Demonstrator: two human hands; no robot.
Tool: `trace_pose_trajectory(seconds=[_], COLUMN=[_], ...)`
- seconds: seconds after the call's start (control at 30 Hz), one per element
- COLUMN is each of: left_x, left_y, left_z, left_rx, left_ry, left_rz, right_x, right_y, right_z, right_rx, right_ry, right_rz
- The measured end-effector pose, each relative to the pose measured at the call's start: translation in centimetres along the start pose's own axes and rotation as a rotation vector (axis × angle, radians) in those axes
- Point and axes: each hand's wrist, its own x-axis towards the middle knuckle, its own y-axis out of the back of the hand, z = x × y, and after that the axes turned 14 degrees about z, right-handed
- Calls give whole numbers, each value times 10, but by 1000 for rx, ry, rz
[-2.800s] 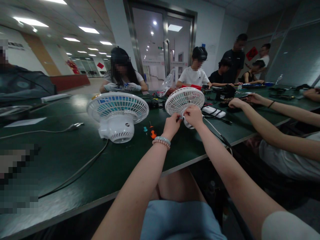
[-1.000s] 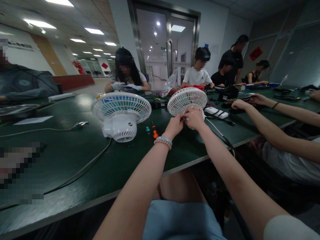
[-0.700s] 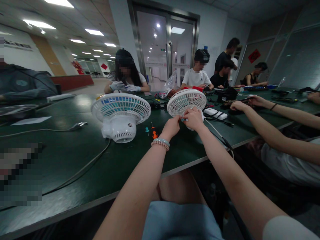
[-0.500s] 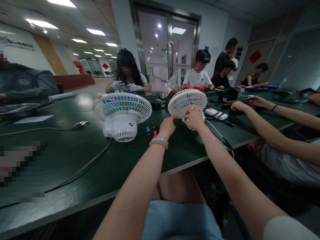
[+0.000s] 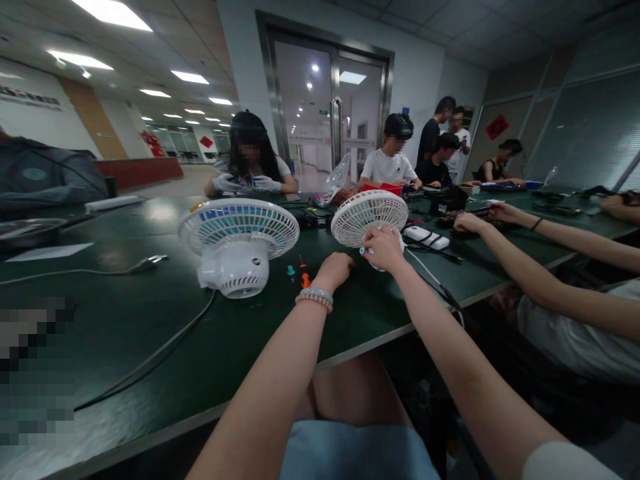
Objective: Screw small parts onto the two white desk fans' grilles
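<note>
Fan [image 5: 369, 215], just beyond right grip [image 5: 384, 248]

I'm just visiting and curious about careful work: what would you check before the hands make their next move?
1. Small blue-tipped piece gripped: ok, in the right hand, at the right fan.
2. Left hand free: cannot tell; its fingers are curled out of sight.
3. Orange screwdriver near: ok, beside the left hand.
4. Left plug out of any socket: ok, loose on the table.
5. Right fan's white cord unplugged: cannot tell.
</note>
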Motion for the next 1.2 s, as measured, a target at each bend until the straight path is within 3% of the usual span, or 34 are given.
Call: trace_pose_trajectory(seconds=[0.2, 0.37, 0.43, 0.67, 1.2], left_x=[0, -1, -1, -4, -5], left_y=[3, 6, 8, 10, 6], left_z=[1, 11, 18, 34, 34], left_rx=[94, -3, -65, -128, -150], left_ry=[-23, -42, -36, -67, -51], left_rz=[31, 289, 336, 338, 355], right_x=[0, 0, 1, 0, -2], right_y=[1, 0, 0, 1, -1], right_z=[-1, 0, 0, 0, 1], right_rx=[-5, 1, 0, -5, 1], right_ry=[-4, 0, 2, 0, -3], right_rz=[-9, -1, -1, -26, -2])
